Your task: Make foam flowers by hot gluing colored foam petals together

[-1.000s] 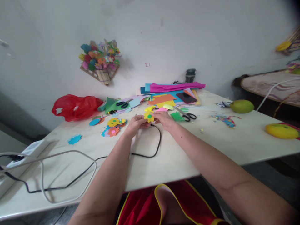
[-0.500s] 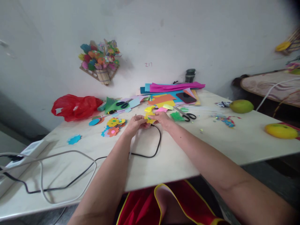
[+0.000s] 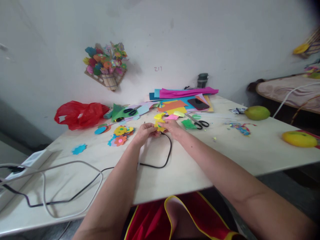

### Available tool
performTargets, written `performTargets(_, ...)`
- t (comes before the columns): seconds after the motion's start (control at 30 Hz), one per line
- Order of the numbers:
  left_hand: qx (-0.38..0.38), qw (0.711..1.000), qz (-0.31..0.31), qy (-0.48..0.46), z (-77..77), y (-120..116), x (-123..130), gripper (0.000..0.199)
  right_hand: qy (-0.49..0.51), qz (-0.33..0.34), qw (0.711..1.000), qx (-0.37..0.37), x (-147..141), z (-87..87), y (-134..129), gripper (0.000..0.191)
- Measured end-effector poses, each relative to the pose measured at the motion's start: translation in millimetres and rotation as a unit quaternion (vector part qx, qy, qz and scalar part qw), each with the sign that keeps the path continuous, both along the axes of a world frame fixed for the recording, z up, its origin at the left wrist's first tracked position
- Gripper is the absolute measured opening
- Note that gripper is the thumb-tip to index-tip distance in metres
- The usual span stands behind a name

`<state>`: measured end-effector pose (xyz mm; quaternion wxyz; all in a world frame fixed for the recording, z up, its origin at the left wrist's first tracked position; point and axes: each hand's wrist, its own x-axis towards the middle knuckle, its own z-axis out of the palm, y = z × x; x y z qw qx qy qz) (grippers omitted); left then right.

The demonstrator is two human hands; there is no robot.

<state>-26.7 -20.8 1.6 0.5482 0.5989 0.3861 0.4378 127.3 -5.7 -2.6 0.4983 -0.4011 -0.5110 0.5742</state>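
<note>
A yellow paper flower (image 3: 159, 125) with a green centre is held up between my two hands over the table. My left hand (image 3: 146, 134) pinches its left edge, with the fingers closed. From the right, my right hand (image 3: 173, 128) is closed on the flower too, thumb and fingers on its right side. Below the left hand a pale translucent stick (image 3: 139, 158) points down; whether that hand grips it is hard to see. A black cable (image 3: 168, 158) loops just below the hands. Yellow paper scraps (image 3: 159, 116) and a pink scrap (image 3: 172, 117) lie just beyond them.
Scissors (image 3: 201, 124) lie beside a green packet (image 3: 188, 124) to the right. Paper flowers (image 3: 120, 140) are heaped at left, near a red plastic bag (image 3: 81, 115). A phone (image 3: 198, 104) rests on coloured sheets. Mangoes (image 3: 257, 113) sit at right; a power strip (image 3: 32, 163) is at left.
My right thumb and fingers have shifted slightly on the yellow paper flower, and its green centre shows a little differently. Both hands stay in the same place.
</note>
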Motion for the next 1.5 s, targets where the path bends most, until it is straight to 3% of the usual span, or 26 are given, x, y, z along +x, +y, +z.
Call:
performTargets(0.13,-0.002,1.0,-0.001,-0.009,0.1,0,-1,0.02,0.02,0.014,1.0,-0.007,2,0.4,1,0.029)
performTargets(0.33,-0.009,1.0,0.012,-0.012,-0.8,1,-3,0.021,-0.004,-0.027,0.999,0.021,8,0.3,6,0.017)
performTargets(0.93,-0.024,0.998,0.036,-0.039,-1.7,4,-4,0.024,-0.029,-0.041,0.997,0.06,6,5.9,1,0.019)
performTargets(1.5,-0.019,0.997,0.056,-0.051,2.9,-2,-6,0.026,-0.125,0.044,0.985,0.11,19,7.9,5,0.011)
